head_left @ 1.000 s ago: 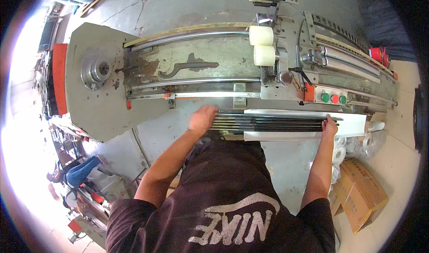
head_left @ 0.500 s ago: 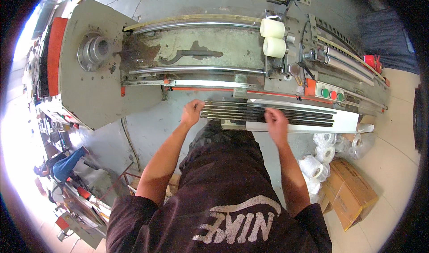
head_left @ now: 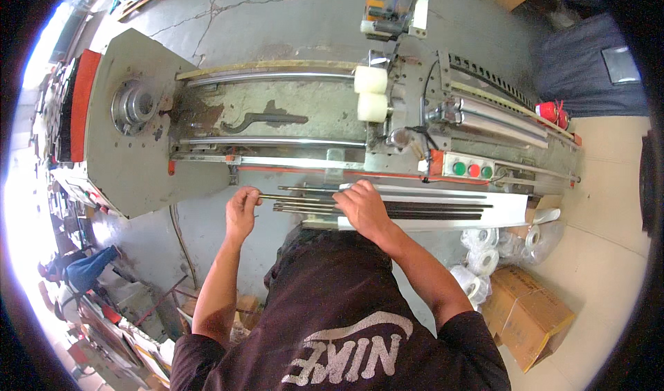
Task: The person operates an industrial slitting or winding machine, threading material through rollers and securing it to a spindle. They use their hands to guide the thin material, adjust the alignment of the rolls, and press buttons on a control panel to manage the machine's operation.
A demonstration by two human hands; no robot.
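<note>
Several long dark rods [head_left: 443, 210] lie side by side on a white tray [head_left: 508, 212] in front of my body, their metallic ends jutting past its left end. My left hand [head_left: 241, 211] pinches the end of one rod [head_left: 294, 199], which sticks out further left than the others. Over the left part of the tray, my right hand [head_left: 364, 210] is closed on the rods, its fingers curled down. Which rod those fingers grip is partly hidden beneath them.
Beyond the tray runs a long machine bed with a hook spanner [head_left: 266, 119], white rollers [head_left: 371, 94] and a button panel [head_left: 470, 167]. A grey machine housing [head_left: 138, 125] stands left. Wrapped rolls [head_left: 481, 259] and a cardboard box [head_left: 527, 315] sit at right. A person [head_left: 83, 270] is far left.
My left hand has drawn one rod leftward out of the row. My right hand has moved left along the rods. The whole view has shifted, with the machine now lower and further left.
</note>
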